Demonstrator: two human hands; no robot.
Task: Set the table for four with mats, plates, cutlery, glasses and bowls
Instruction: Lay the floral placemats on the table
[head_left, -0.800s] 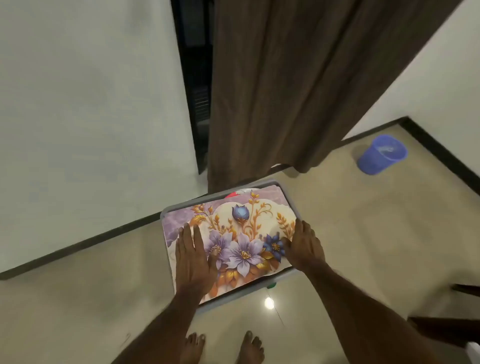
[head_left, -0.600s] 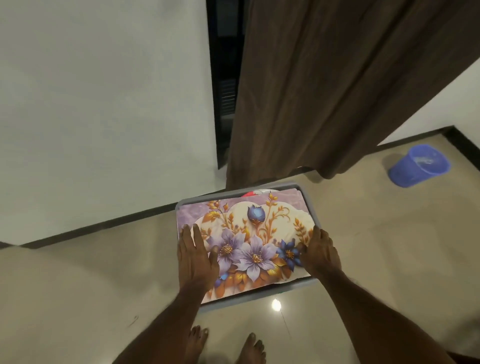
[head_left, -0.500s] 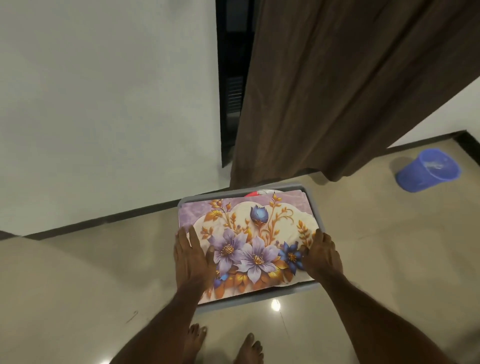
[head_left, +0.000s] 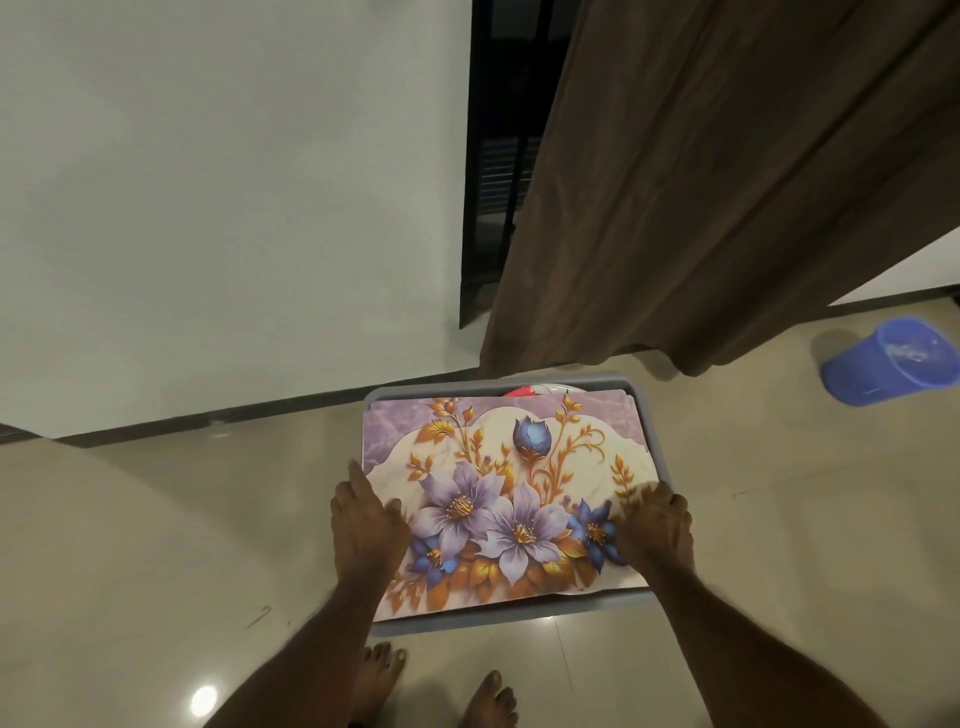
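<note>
A white wall (head_left: 218, 197) fills the upper left, and a brown curtain (head_left: 727, 171) hangs across a dark doorway (head_left: 498, 156) to the right of it, its hem just above the glossy beige floor (head_left: 156, 545). A grey bin (head_left: 519, 616) is carried low in front of the person, above the floor, and a floral mat (head_left: 509, 483) with purple and blue flowers and gold leaves lies across its top; a bit of red and white shows at the far rim, too little to name. A blue bucket (head_left: 891, 361) stands on the floor at the far right, well apart from the bin. The left hand (head_left: 366, 525) lies at the mat's left edge with one finger straight ahead and the thumb on the print; whether its grip wraps the rim I cannot tell. The right hand (head_left: 655, 527) sits at the right edge, fingers bent over the mat, its grip likewise unclear. Two bare feet (head_left: 431, 691) show below the bin.
</note>
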